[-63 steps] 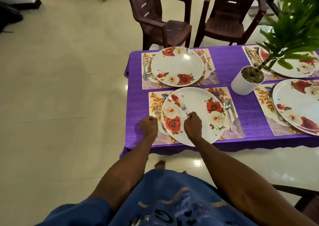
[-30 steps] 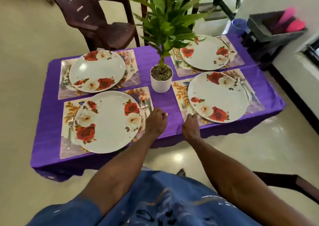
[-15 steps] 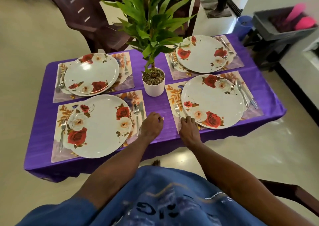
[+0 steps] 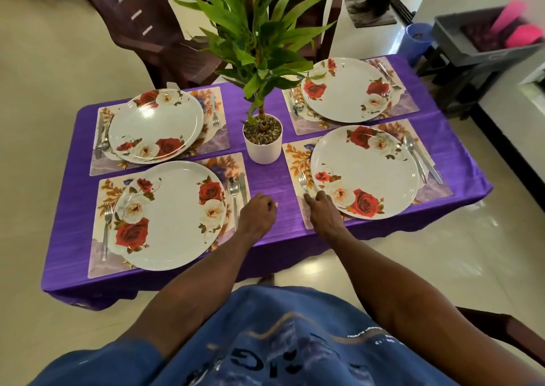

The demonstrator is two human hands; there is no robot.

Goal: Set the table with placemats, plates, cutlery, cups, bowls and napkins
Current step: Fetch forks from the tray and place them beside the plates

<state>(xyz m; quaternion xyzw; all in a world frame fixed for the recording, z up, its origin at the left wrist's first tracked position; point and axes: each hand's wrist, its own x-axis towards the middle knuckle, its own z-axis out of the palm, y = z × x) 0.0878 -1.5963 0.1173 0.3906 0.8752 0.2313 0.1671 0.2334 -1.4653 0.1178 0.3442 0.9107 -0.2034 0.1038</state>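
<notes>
Partly, right hand (image 4: 324,211) hides fork (image 4: 303,181).

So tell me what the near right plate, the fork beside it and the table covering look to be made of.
Near right plate: glossy white with printed roses and soft highlights; it could be melamine or glazed ceramic.
Fork: bright silvery sheen, likely polished steel.
Tablecloth: purple, with a fine streaked weave and a draped, slightly shiny edge; probably a synthetic or satin-like fabric.
</notes>
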